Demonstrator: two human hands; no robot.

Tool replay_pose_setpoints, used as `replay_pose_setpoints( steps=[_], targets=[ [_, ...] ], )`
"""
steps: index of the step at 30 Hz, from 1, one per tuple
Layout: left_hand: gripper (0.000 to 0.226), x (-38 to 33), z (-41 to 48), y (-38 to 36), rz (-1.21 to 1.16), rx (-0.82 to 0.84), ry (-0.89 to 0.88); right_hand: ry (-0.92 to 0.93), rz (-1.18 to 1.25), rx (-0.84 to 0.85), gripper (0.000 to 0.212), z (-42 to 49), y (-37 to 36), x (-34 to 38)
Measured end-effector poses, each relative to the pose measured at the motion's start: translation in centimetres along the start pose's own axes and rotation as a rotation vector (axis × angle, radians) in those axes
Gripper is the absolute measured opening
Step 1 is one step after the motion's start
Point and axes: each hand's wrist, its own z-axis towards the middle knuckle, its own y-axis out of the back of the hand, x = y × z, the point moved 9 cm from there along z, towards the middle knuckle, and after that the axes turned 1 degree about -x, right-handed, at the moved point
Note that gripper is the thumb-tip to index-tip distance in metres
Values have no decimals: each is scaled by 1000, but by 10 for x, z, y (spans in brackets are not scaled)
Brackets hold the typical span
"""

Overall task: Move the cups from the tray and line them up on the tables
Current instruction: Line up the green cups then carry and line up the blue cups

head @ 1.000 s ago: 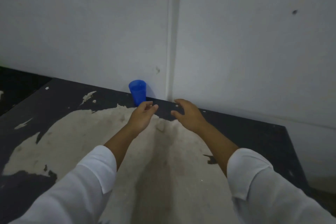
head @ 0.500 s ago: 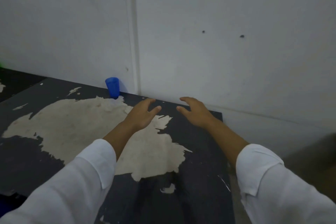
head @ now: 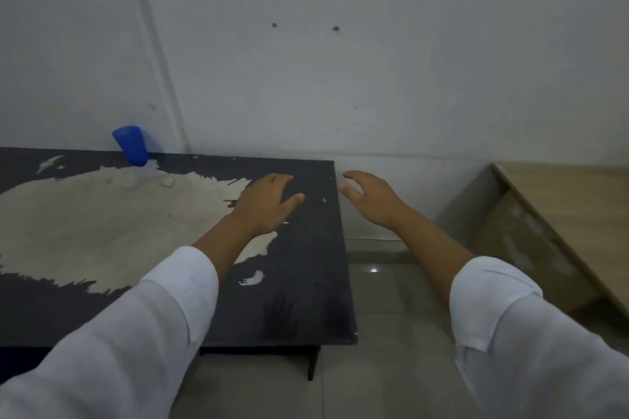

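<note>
A blue cup stands upright at the back edge of a dark table whose top is worn to a pale patch, close against the white wall. My left hand hovers over the table's right part, fingers apart and holding nothing, well to the right of the cup. Beyond the table's right edge, my right hand is held in the air, fingers spread, also with nothing in it. No tray is in view.
A light wooden table stands at the right, separated from the dark table by a gap of tiled floor. The white wall runs directly behind both.
The view has swung to the right: the cup has slid to the left of the picture, the dark table's right edge and the wooden table have come into sight. Both hands stay empty.
</note>
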Motion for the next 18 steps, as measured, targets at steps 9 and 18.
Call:
replay_pose_setpoints(
  steps=[9,18],
  targets=[
    [61,-152,12,-69,33,69,-120,-68,-99,-60,54,-69,94,-128],
    [64,-327,40,-166,20,75,-151,-121,-197,-9,55,-127,189,-282]
  ],
)
